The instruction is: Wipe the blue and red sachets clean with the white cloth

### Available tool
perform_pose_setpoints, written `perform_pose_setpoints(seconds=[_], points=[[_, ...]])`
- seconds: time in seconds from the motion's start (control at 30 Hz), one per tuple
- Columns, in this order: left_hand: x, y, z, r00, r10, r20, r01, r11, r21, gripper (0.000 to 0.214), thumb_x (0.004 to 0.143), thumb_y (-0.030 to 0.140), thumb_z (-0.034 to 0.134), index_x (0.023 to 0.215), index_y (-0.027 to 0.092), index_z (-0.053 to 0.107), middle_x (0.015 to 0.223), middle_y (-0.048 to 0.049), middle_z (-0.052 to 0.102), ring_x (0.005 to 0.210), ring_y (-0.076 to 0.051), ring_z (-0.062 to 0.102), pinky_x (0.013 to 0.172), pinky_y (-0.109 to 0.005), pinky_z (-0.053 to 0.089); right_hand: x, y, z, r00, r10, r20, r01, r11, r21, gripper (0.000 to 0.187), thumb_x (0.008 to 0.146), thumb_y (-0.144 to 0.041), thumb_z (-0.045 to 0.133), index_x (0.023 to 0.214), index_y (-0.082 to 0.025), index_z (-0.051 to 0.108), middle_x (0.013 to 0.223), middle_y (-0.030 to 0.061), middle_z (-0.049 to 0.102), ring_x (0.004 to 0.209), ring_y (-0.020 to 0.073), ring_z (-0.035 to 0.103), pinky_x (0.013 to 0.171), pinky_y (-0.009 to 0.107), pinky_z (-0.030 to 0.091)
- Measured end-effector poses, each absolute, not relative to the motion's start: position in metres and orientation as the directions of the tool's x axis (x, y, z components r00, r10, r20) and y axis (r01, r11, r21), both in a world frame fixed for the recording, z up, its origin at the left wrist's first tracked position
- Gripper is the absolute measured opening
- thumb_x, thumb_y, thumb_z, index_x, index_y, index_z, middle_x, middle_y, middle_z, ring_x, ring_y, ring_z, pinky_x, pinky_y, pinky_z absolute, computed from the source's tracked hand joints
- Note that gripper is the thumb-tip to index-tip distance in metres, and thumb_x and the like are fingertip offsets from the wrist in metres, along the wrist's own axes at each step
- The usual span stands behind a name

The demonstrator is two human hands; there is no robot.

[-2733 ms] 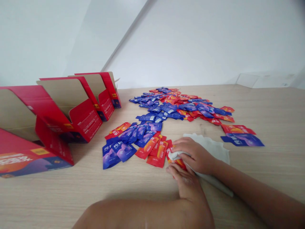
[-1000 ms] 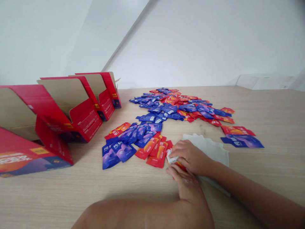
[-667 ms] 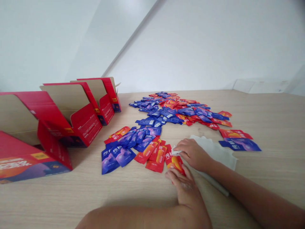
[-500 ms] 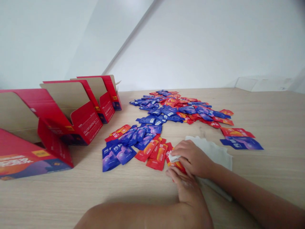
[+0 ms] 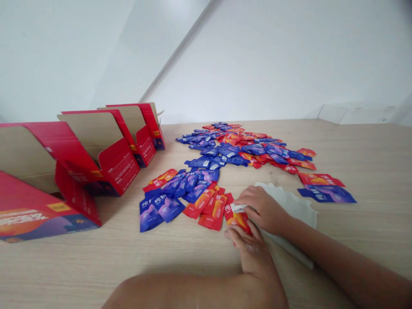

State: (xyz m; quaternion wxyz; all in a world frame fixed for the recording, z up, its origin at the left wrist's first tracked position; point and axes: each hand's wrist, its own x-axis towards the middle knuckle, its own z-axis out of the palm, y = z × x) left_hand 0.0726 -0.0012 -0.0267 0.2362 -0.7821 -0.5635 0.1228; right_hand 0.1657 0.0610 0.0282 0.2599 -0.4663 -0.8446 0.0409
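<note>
My left hand [image 5: 247, 251] lies on the table, its fingers pressing the lower end of a red and orange sachet [image 5: 236, 219]. My right hand [image 5: 262, 209] sits just above it, pinching a corner of a white cloth [image 5: 291, 206] onto the sachet's upper end. The rest of the cloth spreads under my right wrist. To the left lie rows of red sachets [image 5: 209, 210] and blue sachets [image 5: 164, 206]. A loose mixed pile of sachets [image 5: 238, 146] sits farther off.
Several open red cardboard display boxes [image 5: 119, 165] stand along the left of the light wooden table [image 5: 370, 171]. A red sachet [image 5: 320, 179] and a blue sachet [image 5: 326, 195] lie to the right, and a white wall rises behind.
My right hand has shifted up the sachet, with less cloth covering it and more of the sachet showing. The view has tilted slightly. The left hand stays on the sachet.
</note>
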Motion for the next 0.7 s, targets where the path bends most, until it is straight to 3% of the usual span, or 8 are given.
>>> perform_pose_setpoints(seconds=[0.17,0.33,0.57,0.7], points=[[0.074,-0.003,-0.025,0.318,0.946,0.069,0.813,-0.234,-0.534,0.042,0.084,0.009,0.032,0.12,0.007,0.054,0.112,-0.0213,0.063,0.103,-0.031,0.058,0.094,-0.052,0.04,0.155,0.054,0.033,-0.555,0.768,0.319,0.693,0.639,-0.332,0.025,0.078,-0.011,0.05,0.093,-0.023,0.066,0.091,0.0034,0.064,0.087,0.0184,0.051,0.08,0.034,0.033],[0.074,0.0,-0.026,0.329,0.942,0.065,0.84,-0.26,-0.476,0.046,0.084,0.007,0.032,0.128,0.015,0.046,0.114,-0.0214,0.061,0.104,-0.032,0.057,0.091,-0.057,0.04,0.165,0.067,0.024,-0.474,0.826,0.305,0.762,0.559,-0.328,0.026,0.08,-0.011,0.048,0.095,-0.021,0.067,0.093,0.0053,0.063,0.089,0.0194,0.051,0.08,0.035,0.034],[0.073,-0.003,-0.003,0.304,0.949,-0.084,0.845,-0.309,-0.436,0.051,0.083,0.005,0.032,0.132,0.018,0.039,0.119,-0.0205,0.058,0.107,-0.03,0.055,0.093,-0.054,0.04,0.17,0.065,0.028,-0.43,0.811,0.397,0.765,0.561,-0.318,0.028,0.081,-0.012,0.046,0.099,-0.02,0.065,0.093,0.0065,0.062,0.089,0.0196,0.05,0.079,0.035,0.035],[0.073,-0.004,0.004,0.299,0.948,-0.108,0.83,-0.314,-0.461,0.046,0.083,0.003,0.03,0.124,0.008,0.049,0.118,-0.0226,0.058,0.108,-0.03,0.054,0.096,-0.048,0.04,0.157,0.055,0.034,-0.521,0.776,0.356,0.703,0.627,-0.337,0.027,0.078,-0.01,0.049,0.096,-0.022,0.066,0.093,0.0048,0.062,0.089,0.0191,0.05,0.079,0.035,0.035]])
